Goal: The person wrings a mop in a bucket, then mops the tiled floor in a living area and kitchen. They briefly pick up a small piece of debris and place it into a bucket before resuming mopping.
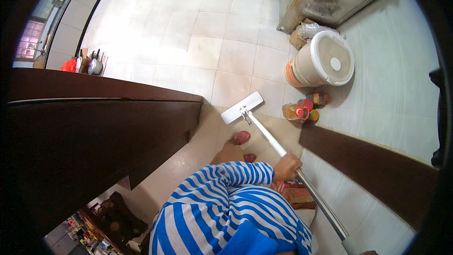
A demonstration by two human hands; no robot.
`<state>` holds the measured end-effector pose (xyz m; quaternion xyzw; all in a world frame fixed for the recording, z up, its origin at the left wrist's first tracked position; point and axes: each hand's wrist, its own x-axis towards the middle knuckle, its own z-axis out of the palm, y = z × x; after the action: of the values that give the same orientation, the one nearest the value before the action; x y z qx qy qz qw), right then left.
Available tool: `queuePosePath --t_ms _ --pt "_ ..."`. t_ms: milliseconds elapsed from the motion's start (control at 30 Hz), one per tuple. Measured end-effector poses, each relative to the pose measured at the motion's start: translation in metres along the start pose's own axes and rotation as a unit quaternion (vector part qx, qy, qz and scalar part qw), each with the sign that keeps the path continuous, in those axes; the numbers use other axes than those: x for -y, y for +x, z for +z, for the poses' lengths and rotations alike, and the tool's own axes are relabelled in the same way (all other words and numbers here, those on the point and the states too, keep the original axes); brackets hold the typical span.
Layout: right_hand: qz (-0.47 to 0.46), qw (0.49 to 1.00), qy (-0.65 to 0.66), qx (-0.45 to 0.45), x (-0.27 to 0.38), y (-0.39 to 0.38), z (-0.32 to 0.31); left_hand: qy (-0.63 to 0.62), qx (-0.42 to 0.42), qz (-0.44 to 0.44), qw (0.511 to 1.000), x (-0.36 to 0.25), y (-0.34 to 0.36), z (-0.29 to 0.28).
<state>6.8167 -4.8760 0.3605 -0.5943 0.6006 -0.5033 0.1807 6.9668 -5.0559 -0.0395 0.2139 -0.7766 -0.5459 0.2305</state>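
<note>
A flat mop with a white head (242,107) rests on the tiled floor, its handle slanting down to the lower right. My left hand (287,166), reaching across from a blue-and-white striped sleeve, is closed around the handle where the white tube meets the metal one. At the bottom edge, a sliver of my right hand (370,253) shows beside the grey grip (350,244) at the handle's upper end. Its fingers are cut off by the frame.
A dark brown door (104,146) stands to the left. Along the right wall are a lidded white bucket (306,63), bottles of amber liquid (295,112) and a mesh-fronted cabinet (325,0). Pots (95,67) sit at far left. Red slippers (242,137) show near the mop head.
</note>
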Motion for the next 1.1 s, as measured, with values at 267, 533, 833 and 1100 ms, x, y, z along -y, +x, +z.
queuePosePath --t_ms 267,533,833,1100 --pt "-0.080 0.990 0.100 -0.052 -0.037 -0.022 -0.020 0.043 -0.068 0.051 0.995 0.000 0.013 -0.024" --pt "-0.030 0.900 -0.004 -0.435 -0.034 -0.024 -0.008 0.102 -0.047 0.075 0.991 -0.017 0.036 -0.025" --pt "-0.047 0.863 0.028 -0.503 -0.018 -0.013 -0.024 0.092 -0.038 0.088 0.991 -0.036 0.056 0.000" --pt "-0.106 0.944 0.021 -0.313 -0.043 0.046 0.028 0.109 -0.132 0.067 0.983 -0.002 0.063 -0.082"
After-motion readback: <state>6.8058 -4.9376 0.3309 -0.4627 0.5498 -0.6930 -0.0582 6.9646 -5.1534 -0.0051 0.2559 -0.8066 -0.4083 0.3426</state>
